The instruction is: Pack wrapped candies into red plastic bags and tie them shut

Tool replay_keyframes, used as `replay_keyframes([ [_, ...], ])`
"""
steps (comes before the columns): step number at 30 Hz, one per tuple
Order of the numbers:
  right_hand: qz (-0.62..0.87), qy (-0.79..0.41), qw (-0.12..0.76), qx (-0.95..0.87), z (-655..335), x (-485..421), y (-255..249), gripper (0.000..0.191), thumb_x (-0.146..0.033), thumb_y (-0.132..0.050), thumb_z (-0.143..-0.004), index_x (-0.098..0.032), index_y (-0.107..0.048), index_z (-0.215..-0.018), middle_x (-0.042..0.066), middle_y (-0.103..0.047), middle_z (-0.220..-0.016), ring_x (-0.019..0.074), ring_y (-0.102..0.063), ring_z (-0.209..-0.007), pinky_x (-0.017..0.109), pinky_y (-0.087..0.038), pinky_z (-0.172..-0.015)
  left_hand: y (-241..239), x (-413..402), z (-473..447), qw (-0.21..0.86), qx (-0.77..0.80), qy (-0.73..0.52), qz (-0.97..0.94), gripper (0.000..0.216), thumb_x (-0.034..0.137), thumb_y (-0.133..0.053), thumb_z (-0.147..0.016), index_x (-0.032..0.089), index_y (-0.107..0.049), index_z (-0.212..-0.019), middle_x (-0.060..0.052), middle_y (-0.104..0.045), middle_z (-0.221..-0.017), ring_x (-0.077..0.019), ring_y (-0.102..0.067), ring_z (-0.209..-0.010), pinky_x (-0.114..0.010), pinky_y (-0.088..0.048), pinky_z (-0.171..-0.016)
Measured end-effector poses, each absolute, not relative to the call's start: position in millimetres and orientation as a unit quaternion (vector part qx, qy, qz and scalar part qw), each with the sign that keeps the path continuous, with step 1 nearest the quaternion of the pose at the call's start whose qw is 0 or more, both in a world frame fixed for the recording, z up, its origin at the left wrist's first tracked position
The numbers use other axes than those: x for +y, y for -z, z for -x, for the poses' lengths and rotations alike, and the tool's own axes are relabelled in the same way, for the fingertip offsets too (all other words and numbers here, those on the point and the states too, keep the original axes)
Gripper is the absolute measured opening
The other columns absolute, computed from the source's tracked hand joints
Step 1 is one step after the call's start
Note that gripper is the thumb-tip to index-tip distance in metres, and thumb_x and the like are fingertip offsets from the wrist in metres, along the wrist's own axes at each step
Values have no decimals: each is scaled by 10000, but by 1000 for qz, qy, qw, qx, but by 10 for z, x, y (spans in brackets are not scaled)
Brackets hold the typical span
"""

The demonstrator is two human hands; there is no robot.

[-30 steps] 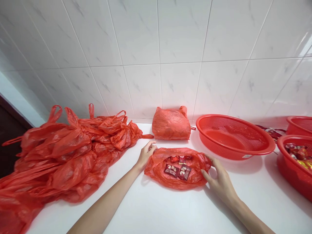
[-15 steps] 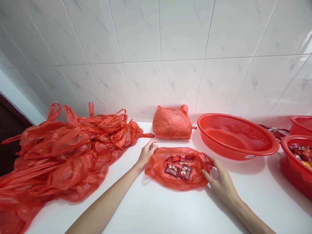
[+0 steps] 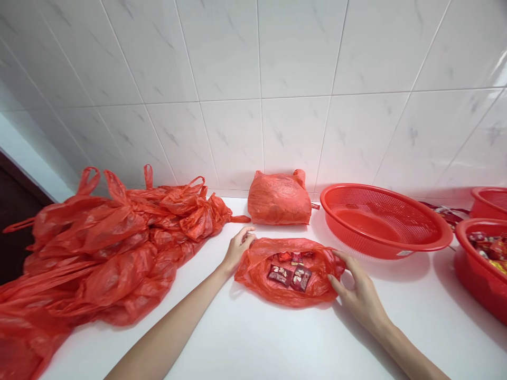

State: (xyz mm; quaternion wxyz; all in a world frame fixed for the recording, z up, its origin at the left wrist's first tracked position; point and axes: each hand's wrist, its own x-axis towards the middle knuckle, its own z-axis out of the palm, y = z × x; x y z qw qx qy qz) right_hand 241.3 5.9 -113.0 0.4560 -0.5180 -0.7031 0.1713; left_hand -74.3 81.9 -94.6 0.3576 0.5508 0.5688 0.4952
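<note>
In the head view, a red plastic bag (image 3: 273,298) lies on its side on the white tabletop, its mouth held wide toward me. Two dark maroon snack packets (image 3: 291,277) with pale print rest inside, and a few small red-wrapped pieces (image 3: 296,258) sit behind them. My left hand (image 3: 238,249) is at the bag's upper left corner, its fingers curled against the plastic; part of the grip is hidden. On the right side, my right hand (image 3: 359,287) pinches the bag's edge, thumb in front and fingers behind.
Knotted full red bags (image 3: 119,253) are heaped at the left. A wrapped red bundle (image 3: 279,200) stands against the tiled wall. At the right are a mesh-sided red basket (image 3: 386,245), a red basket of wrapped sweets (image 3: 475,277) and another red basket (image 3: 491,196) behind.
Almost nothing differs. The whole view has shifted very slightly, while both hands keep their places on the bag and the packets stay where they were inside it.
</note>
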Motion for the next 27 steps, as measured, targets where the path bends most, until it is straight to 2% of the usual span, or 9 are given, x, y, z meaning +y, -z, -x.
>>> replay_keyframes([
  [15,522,-172,446,-706,-2416,71,1133,427,-387,-557,-880,-204,-585,-1265,128,-695,-1237,288,-671,-1114,438,-544,-944,953,824,743,360,562,-505,-547,392,448,-612,-731,189,-656,-1022,10,-676,-713,-195,-645,-707,-312,-504,-726],
  [27,531,-185,447,-695,-2417,61,1097,500,-417,-606,-879,-207,-549,-1329,131,-682,-1283,292,-675,-1107,452,-541,-959,926,787,753,391,545,-529,-520,444,526,-626,-707,189,-670,-992,-26,-715,-819,-200,-661,-725,-314,-525,-708],
])
